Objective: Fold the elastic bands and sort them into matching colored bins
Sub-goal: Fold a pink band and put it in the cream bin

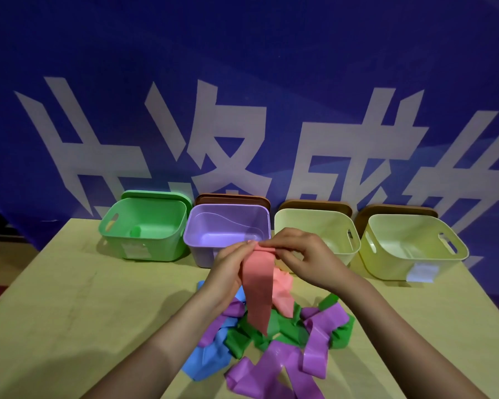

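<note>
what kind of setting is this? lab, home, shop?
Probably a staged demo or data-collection setup: a plain table against a blue printed banner, with a tidy row of bins and a pile of elastic bands.

Pink band point(257, 286); purple point(314, 344), green point(285, 326), blue bands point(208, 361); green point(144, 249), purple point(202, 254), cream bins point(415, 269).

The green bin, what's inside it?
Inside the green bin sits one small green thing near the front wall, maybe a folded band; it's too small to be sure. The front wall hides the nearest strip of floor.
</note>
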Action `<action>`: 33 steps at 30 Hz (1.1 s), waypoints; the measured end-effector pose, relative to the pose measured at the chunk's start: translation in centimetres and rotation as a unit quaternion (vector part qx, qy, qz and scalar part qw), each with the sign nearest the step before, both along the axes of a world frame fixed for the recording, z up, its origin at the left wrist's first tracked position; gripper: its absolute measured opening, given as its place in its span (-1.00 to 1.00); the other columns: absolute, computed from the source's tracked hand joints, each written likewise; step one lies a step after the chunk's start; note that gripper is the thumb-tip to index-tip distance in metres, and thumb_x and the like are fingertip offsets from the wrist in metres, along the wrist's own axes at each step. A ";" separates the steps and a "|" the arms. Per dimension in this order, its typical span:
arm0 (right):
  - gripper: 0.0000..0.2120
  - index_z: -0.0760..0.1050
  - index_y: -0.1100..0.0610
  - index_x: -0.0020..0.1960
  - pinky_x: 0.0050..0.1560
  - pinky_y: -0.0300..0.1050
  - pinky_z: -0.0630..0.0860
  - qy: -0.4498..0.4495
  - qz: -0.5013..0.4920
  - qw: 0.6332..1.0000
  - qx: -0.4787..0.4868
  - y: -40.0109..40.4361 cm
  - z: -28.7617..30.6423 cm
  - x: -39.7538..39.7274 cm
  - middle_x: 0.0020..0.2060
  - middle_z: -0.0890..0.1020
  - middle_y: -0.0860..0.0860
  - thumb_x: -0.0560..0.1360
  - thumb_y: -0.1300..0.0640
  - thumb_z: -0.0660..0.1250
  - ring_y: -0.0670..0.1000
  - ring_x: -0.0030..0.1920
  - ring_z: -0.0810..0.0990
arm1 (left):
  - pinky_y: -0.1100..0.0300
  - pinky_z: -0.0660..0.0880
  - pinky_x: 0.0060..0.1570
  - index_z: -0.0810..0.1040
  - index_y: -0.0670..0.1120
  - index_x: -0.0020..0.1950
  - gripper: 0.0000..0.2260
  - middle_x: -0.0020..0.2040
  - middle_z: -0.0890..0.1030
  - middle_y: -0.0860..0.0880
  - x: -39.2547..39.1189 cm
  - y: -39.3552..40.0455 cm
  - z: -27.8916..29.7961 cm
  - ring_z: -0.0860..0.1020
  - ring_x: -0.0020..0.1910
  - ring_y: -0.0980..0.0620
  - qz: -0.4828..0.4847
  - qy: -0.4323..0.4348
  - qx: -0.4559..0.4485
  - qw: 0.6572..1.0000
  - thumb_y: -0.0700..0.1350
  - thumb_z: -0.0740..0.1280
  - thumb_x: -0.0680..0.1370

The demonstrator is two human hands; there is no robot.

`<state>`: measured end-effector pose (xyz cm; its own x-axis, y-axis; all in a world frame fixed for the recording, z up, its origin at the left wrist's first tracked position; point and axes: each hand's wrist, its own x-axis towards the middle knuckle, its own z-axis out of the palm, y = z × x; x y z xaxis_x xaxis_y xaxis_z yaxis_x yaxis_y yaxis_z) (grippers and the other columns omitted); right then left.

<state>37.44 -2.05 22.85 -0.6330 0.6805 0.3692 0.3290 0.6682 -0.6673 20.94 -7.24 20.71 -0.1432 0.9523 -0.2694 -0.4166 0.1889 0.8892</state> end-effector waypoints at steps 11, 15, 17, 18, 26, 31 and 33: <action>-0.94 0.65 0.17 -0.10 -0.24 -0.26 0.48 0.177 -0.120 0.945 -0.249 -1.7 -1.1 -2.0 -0.27 0.65 0.10 0.49 0.22 0.40 -0.11 -0.31 0.54 | 0.15 0.41 -0.01 0.60 -0.10 -0.06 -0.87 -0.13 0.62 -0.06 0.1 -0.2 0.1 0.52 -0.12 0.08 -0.026 0.250 0.107 0.962 -0.22 0.26 0.60; -0.95 0.66 0.18 -0.16 -0.26 -0.25 0.46 0.199 -0.134 0.938 -0.251 -1.7 -1.1 -1.9 -0.35 0.64 0.02 0.46 0.25 0.43 -0.11 -0.34 0.52 | 0.17 0.38 -0.14 0.57 -0.13 -0.09 -0.91 -0.23 0.53 -0.07 0.1 -0.6 0.2 0.45 -0.20 0.09 -0.033 0.247 0.119 0.961 -0.13 0.32 0.54; -0.96 0.66 0.22 -0.17 -0.30 -0.30 0.42 0.194 -0.128 0.941 -0.246 -1.8 -0.9 -1.9 -0.41 0.61 -0.03 0.45 0.26 0.44 -0.14 -0.39 0.49 | 0.18 0.36 -0.17 0.56 -0.19 -0.13 -0.86 -0.27 0.50 -0.05 0.2 -0.8 0.3 0.42 -0.23 0.10 -0.019 0.231 0.130 0.964 -0.16 0.31 0.57; -0.96 0.66 0.24 -0.16 -0.32 -0.32 0.40 0.190 -0.124 0.944 -0.241 -1.9 -0.8 -2.0 -0.44 0.59 -0.05 0.45 0.27 0.44 -0.16 -0.42 0.47 | 0.19 0.36 -0.19 0.55 -0.23 -0.15 -0.83 -0.28 0.48 -0.06 0.2 -0.8 0.3 0.41 -0.24 0.10 -0.007 0.240 0.143 0.960 -0.16 0.30 0.58; -0.95 0.66 0.24 -0.14 -0.36 -0.32 0.40 0.250 -0.116 0.923 -0.267 -2.6 -0.2 -2.3 -0.46 0.60 -0.05 0.45 0.32 0.41 -0.15 -0.46 0.45 | 0.28 0.41 -0.21 0.57 -0.24 -0.22 -0.80 -0.30 0.53 -0.05 0.5 -0.8 1.0 0.45 -0.26 0.11 0.039 0.229 0.180 0.956 -0.20 0.30 0.57; -0.92 0.68 0.20 -0.08 -0.33 -0.32 0.43 0.248 -0.143 0.923 -0.257 -2.5 0.0 -2.3 -0.23 0.70 0.02 0.46 0.28 0.42 -0.17 -0.36 0.53 | -0.11 0.50 0.13 0.66 -0.16 -0.05 -0.66 -0.04 0.66 -0.29 1.0 -0.3 0.9 0.61 0.04 -0.28 0.029 0.053 0.035 0.998 0.06 0.22 0.59; -0.92 0.68 0.19 -0.09 -0.35 -0.34 0.43 0.257 -0.149 0.920 -0.257 -2.6 0.2 -2.2 -0.27 0.69 -0.03 0.47 0.29 0.41 -0.19 -0.39 0.52 | -0.17 0.46 0.22 0.65 -0.16 -0.01 -0.59 -0.02 0.66 -0.31 1.1 -0.2 1.2 0.58 0.10 -0.31 0.018 0.042 0.011 0.999 0.10 0.15 0.61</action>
<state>35.24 -4.64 23.03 -0.2227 0.9633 0.1495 -0.0004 0.1533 -0.9882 22.08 -7.47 21.87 -0.1989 0.9517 -0.2340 -0.3466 0.1550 0.9251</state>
